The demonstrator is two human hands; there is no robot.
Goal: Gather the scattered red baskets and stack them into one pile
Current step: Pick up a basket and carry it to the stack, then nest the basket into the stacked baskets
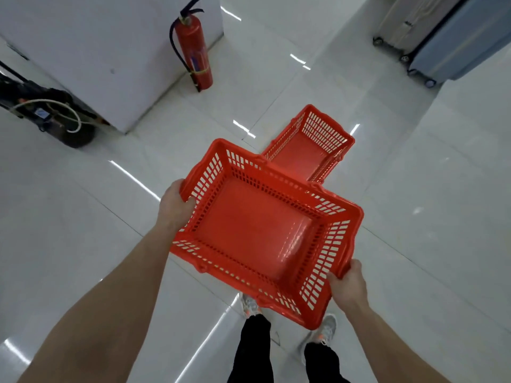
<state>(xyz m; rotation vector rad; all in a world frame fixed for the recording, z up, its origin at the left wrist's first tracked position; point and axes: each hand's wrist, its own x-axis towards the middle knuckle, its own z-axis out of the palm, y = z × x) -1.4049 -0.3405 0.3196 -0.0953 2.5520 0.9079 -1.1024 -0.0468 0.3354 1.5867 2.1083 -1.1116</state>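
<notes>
The red slotted plastic basket [257, 230] is held above the glossy white tiled floor [414, 244], opening upward, tilted slightly.

- Left hand [174, 203]: grips the rim of the basket's left end wall, with the thumb curled over the rim to the inside.
- Right hand [349, 283]: grips the rim at the near right corner, with the thumb hooked inside the wall.

A second red slotted plastic basket [298, 158] stands upright on the floor just beyond the held one. The far rim of the held basket overlaps its near end in this view.

A red fire extinguisher with a black hose [193, 48] stands far left against a white cabinet [110, 51]. Wheeled suitcases [442, 37] stand far right. Grey sports shoes [326, 327] show below the held basket.
</notes>
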